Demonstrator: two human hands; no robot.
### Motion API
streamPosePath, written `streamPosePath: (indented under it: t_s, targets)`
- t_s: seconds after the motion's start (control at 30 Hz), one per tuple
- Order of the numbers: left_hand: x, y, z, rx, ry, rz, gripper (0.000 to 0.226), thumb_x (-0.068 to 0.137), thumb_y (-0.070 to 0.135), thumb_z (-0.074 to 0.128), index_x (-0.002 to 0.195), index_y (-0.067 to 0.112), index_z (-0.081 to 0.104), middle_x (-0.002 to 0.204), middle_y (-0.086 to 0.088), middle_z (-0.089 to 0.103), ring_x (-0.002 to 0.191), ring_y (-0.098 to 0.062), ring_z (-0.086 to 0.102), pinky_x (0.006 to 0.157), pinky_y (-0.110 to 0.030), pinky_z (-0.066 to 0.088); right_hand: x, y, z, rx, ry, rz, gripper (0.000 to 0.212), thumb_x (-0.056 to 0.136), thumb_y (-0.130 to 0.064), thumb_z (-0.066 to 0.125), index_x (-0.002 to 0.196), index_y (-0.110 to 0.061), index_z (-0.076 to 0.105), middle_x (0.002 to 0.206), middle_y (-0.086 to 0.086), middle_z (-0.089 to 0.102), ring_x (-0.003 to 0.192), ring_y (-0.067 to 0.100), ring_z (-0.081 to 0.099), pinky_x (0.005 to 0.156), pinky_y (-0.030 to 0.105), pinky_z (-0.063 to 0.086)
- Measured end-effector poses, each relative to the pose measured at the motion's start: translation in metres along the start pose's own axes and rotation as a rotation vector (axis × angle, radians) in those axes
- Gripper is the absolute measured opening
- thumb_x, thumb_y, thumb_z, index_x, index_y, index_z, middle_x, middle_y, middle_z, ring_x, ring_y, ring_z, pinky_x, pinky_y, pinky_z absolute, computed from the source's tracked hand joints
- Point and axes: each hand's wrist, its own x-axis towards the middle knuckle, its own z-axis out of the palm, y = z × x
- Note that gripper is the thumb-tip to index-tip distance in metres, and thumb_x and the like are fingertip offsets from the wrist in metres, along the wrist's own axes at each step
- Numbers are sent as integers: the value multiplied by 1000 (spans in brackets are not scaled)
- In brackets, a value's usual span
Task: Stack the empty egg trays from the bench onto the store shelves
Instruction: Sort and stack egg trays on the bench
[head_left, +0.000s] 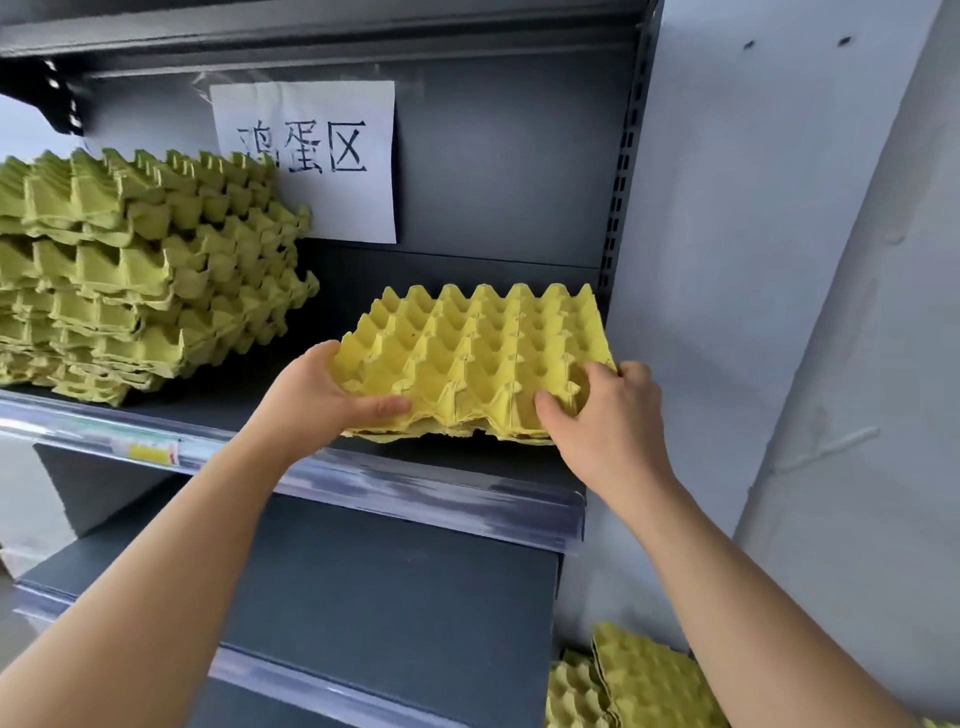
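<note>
We grip the yellow egg tray (470, 358) by its near corners, left hand (324, 400) and right hand (605, 415) pinching; it sits on the shelf (311, 467) at three o'clock of the tray stack (140, 270). It looks light, crushable pulp.

A shop: dark metal display shelves (322, 571) with clear price-strip edges (363, 483) and a handwritten paper sign (306, 156).

Both hands, left (332, 402) and right (605, 415), grip a yellow egg tray (478, 358); shelf (415, 499) beneath.
</note>
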Motion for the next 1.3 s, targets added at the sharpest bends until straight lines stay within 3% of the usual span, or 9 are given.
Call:
streamPosePath:
  t_s: [0.17, 0.27, 0.43, 0.53, 0.63, 0.77, 0.87, 1.13, 1.3]
  targets:
    - [23, -27, -21, 10, -96, -2, 66, 63, 30, 87, 110, 30, 42, 88, 23, 53, 79, 5, 52, 65, -11, 37, -11, -25, 24, -18, -6, 84, 51, 85, -51, 54, 113, -8, 57, 116, 14, 45, 113, 30, 40, 93, 36, 40]
    - [34, -42, -28, 38, -135, -26, 98, 58, 41, 88, 139, 15, 40, 105, 15, 57, 97, -9, 54, 85, -23, 38, -17, -32, 37, -12, -41, 138, 53, 86, -52, 54, 117, -9, 56, 116, 12, 46, 113, 29, 42, 91, 36, 40]
    - [46, -55, -29, 66, -187, -34, 95, 61, 41, 87, 139, 12, 40, 93, 20, 52, 93, -9, 51, 85, -26, 36, -20, -37, 49, -38, -44, 185, 57, 84, -56, 53, 122, -14, 53, 120, 9, 45, 113, 27, 43, 84, 33, 42]
    - [49, -58, -31, 136, -193, -2, 103, 58, 53, 84, 142, 14, 40, 123, 8, 56, 115, -17, 50, 95, -31, 39, -19, -37, 47, -78, -50, 179, 62, 81, -62, 53, 125, -17, 52, 117, 7, 47, 109, 26, 48, 82, 33, 45]
    - [46, -56, -23, 342, -99, 146, 97, 65, 65, 74, 142, 16, 42, 148, -1, 40, 136, -25, 34, 110, -43, 34, -22, -35, 41, -123, -46, 148, 66, 81, -63, 52, 129, -18, 50, 123, 7, 49, 116, 27, 45, 92, 38, 43]
    - [28, -31, 7, 366, 77, 453, 60, 81, 49, 68, 128, 11, 60, 135, -5, 56, 122, -33, 48, 100, -43, 40, -32, -27, 19, -138, 33, 53, 53, 88, -51, 53, 126, -15, 55, 125, 4, 55, 118, 26, 46, 95, 37, 41]
    - [3, -8, 43, 281, 82, 594, 44, 86, 43, 65, 117, 11, 67, 120, -4, 65, 105, -31, 59, 86, -39, 48, -46, -5, -4, -163, 72, 24, 47, 91, -39, 54, 129, -11, 54, 132, 4, 55, 123, 23, 46, 100, 33, 36]
    - [-81, 67, 178, 116, -117, 880, 40, 84, 39, 53, 102, 10, 73, 100, -4, 72, 92, -28, 65, 82, -40, 52, -111, 116, -86, -242, 51, 147, 47, 89, -36, 60, 129, -10, 56, 131, 4, 58, 122, 20, 51, 99, 21, 33]
    - [-141, 124, 282, 66, -263, 912, 41, 81, 43, 51, 99, 13, 74, 97, -2, 73, 89, -28, 67, 80, -38, 51, -160, 218, -146, -329, 16, 278, 46, 90, -34, 59, 131, -14, 54, 134, 0, 55, 124, 15, 48, 100, 18, 28]
